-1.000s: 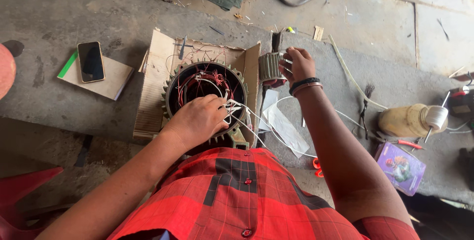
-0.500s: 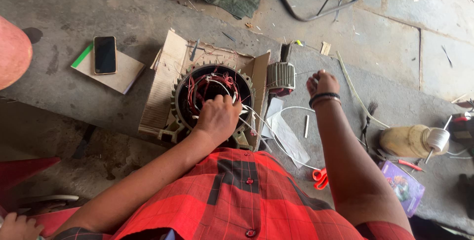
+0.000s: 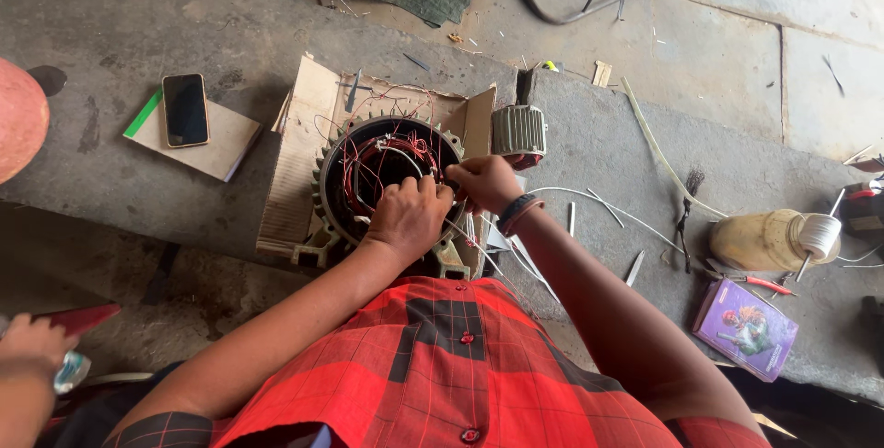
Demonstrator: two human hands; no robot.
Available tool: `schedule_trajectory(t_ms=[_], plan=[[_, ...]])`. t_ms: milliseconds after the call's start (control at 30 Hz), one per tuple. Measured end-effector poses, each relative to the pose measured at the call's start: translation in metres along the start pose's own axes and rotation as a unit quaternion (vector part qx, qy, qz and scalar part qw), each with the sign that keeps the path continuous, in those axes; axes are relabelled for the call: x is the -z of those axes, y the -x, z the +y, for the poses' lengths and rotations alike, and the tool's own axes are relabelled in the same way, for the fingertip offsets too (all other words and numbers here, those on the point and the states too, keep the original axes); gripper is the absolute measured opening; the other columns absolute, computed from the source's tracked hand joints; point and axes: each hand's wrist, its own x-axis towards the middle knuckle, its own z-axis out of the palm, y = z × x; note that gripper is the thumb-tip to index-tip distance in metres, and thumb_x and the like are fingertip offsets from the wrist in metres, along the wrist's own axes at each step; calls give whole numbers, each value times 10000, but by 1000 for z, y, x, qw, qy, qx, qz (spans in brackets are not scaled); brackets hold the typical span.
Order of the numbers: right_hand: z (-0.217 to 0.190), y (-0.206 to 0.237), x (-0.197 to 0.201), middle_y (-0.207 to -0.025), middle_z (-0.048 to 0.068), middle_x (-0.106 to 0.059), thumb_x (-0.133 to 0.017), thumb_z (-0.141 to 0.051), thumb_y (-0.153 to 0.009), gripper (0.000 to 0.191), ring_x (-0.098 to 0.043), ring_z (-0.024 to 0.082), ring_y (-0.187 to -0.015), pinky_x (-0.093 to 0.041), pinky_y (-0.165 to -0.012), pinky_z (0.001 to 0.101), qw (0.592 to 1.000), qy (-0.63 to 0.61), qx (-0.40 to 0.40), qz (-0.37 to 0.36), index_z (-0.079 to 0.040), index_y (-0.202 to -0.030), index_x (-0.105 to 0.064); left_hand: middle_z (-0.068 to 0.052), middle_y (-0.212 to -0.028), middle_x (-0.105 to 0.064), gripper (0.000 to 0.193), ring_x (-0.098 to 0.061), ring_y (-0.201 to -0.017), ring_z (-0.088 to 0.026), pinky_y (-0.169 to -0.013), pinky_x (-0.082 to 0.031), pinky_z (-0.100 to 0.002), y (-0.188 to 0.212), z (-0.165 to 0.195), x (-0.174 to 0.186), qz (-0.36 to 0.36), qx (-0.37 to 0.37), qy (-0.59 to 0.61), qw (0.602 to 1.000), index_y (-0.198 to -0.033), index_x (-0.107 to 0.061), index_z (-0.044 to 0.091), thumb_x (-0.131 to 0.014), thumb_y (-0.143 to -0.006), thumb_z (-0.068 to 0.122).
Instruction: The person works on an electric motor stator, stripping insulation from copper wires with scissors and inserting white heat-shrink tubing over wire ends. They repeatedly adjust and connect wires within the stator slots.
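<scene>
A finned motor stator [image 3: 387, 186] is seen standing on flattened cardboard [image 3: 295, 162] on the concrete floor [image 3: 645, 153], its bore facing up and filled with red and white winding wires [image 3: 382, 153]. The left hand [image 3: 410, 218] is laid on the rim at about 5 o'clock, its grip curled onto the wires there; the right hand [image 3: 483, 181] is pinched on a white lead at about 3 o'clock. The iron body is judged heavy and stiff, best gripped by its fins or feet. The wires are judged thin, springy and easily nicked, best taken near the slots. A phone [image 3: 186, 109] lies well apart at 9 o'clock.
</scene>
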Motion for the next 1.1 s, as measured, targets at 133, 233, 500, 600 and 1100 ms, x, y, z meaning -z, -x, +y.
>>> schedule_trajectory(t_ms=[133,233,500,600,1100], plan=[[-1,-7,-8,-658,70,-727,-681,-265,-957,287,-667,130,-474,-553,-422,274,1000,14,0,28,-23,-1081,-770,-55,-857,-608,134,-635,-735,-229,-571,-521,-363,3,-2,0,22,-7,5,1000,-1009,-656,137,-605,-900,196],[1,-13,-12,-649,86,-719,-708,-222,-950,267,-655,133,-462,-536,-423,267,997,31,-5,66,9,-1059,-786,-49,-846,-609,173,-634,-717,-228,-570,-519,-376,7,-4,4,30,-11,44,999,-1020,-666,145,-610,-879,228],[-1,-21,-12,-676,70,-716,-764,-202,-913,239,-643,116,-482,-533,-427,256,999,-13,-28,41,-1,-1043,-770,-79,-883,-621,279,-660,-704,-213,-556,-534,-355,1,-3,9,-69,7,36,997,-1177,-623,129,-580,-913,209],[-5,-18,-9,-675,59,-728,-755,-201,-907,216,-643,110,-475,-539,-427,251,998,63,-7,19,-20,-1022,-780,-83,-898,-626,246,-670,-725,-220,-570,-542,-360,-2,-3,9,-101,6,30,994,-1156,-620,134,-573,-925,200],[6,-17,-14,-660,45,-709,-782,-141,-826,152,-643,83,-512,-521,-453,243,991,-9,23,129,-25,-923,-764,-140,-943,-628,292,-670,-821,-308,-630,-573,-403,16,-10,16,24,26,189,981,-1078,-613,22,-658,-886,237]])
